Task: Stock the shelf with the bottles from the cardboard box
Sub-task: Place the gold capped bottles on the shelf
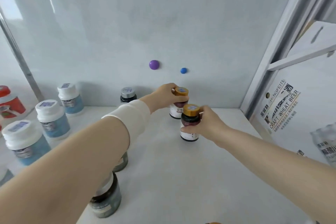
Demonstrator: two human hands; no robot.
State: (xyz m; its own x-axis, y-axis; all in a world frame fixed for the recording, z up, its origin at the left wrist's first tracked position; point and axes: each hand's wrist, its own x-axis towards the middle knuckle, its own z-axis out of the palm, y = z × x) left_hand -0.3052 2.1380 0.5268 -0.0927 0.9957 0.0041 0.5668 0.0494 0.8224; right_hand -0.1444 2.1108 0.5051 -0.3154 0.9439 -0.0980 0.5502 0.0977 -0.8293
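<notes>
Each hand, left hand (166,94) and right hand (209,125), grips a gold-capped bottle (179,103) (190,123) on the shelf (181,178); letting go likely comes next.

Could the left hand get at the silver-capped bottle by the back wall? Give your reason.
Probably not yet: the left hand grips the rear gold-capped bottle. Once freed, likely yes; the silver-capped bottle stands just left of its sleeve, nothing between.

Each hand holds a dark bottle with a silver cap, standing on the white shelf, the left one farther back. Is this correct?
Not fully. In the head view both caps are gold, not silver: the left hand holds the farther gold-capped bottle, the right hand the nearer gold-capped bottle, both standing on the white shelf.
</notes>
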